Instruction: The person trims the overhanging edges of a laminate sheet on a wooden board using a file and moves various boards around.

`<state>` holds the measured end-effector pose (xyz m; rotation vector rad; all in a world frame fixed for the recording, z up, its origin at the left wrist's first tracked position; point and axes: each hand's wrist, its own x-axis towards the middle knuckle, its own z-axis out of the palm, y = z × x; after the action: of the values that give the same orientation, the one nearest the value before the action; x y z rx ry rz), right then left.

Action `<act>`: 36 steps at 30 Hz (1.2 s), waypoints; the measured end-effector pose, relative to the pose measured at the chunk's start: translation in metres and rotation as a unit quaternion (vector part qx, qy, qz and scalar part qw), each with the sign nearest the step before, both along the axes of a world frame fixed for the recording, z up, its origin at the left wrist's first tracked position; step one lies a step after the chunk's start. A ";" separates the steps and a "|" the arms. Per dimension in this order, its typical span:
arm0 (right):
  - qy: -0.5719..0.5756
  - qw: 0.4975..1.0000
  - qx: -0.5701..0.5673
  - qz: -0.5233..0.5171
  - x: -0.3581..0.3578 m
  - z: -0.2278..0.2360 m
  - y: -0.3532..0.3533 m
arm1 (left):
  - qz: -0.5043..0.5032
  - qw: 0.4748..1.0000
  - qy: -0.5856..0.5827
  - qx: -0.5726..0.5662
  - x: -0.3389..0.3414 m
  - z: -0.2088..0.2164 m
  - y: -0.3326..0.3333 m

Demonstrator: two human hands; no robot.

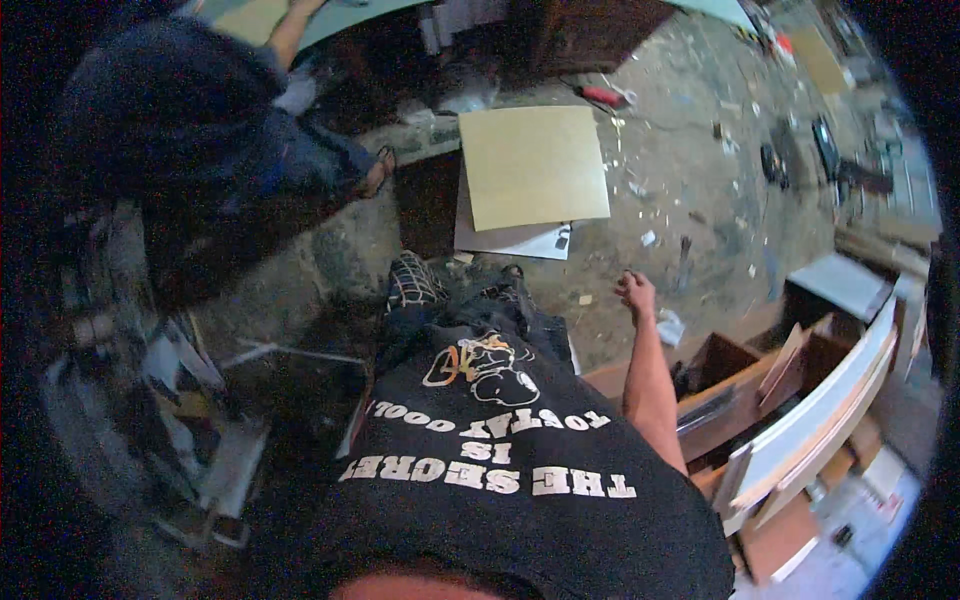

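The person looks straight down over a black printed T-shirt (pixel 500 440) at a littered concrete floor (pixel 690 180). Only the right hand (pixel 636 292) shows: it hangs at the end of a bare forearm that comes up from the lower right, its fingers loosely curled and partly spread, with nothing in its grip and nothing touching it. The left hand is out of sight, so its state cannot be told. The thing nearest the right hand is a small crumpled white scrap (pixel 670 326) on the floor, just beside and below the wrist. Ahead of the hand and to its left, well apart from it, a square yellowish board (pixel 533 165) lies flat on the floor, resting on top of a white sheet (pixel 520 240) whose edge sticks out beneath its near side. To the right of the forearm stands a stack of brown wooden boxes and panels (pixel 740 390), with a long white board (pixel 830 400) leaning across them at a slant; the arm is near these but not in contact. Further off, a red-handled tool (pixel 603 96) lies beyond the yellowish board among small white chips. At the upper left another person in dark clothes (pixel 200 130) crouches, one foot in a sandal (pixel 378 172) near the board's left corner, an arm stretched toward a pale green panel (pixel 330 20) at the top edge.
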<state>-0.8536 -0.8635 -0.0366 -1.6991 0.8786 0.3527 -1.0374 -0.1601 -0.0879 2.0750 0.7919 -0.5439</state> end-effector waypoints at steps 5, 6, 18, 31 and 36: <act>0.073 0.990 -0.018 -0.121 -0.043 -0.028 -0.012 | -0.101 0.994 0.001 -0.043 0.121 0.023 0.002; 0.098 0.988 -0.019 -0.117 -0.052 -0.033 0.000 | -0.132 0.989 -0.019 -0.058 0.150 0.023 0.001; 0.190 0.943 -0.031 -0.272 -0.128 -0.045 0.233 | -0.388 0.897 0.188 -0.098 0.491 0.001 -0.060; 0.185 0.952 -0.049 -0.239 -0.079 -0.052 0.274 | -0.365 0.928 0.055 -0.049 0.661 0.079 -0.156; 0.148 0.952 -0.041 -0.266 -0.050 -0.093 0.172 | -0.692 0.715 0.075 0.057 0.586 0.071 -0.202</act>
<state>-0.9034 -0.6917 -0.1291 -1.4292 1.5456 0.2050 -0.4516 -0.3616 -0.0168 2.4466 -0.9080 -1.4571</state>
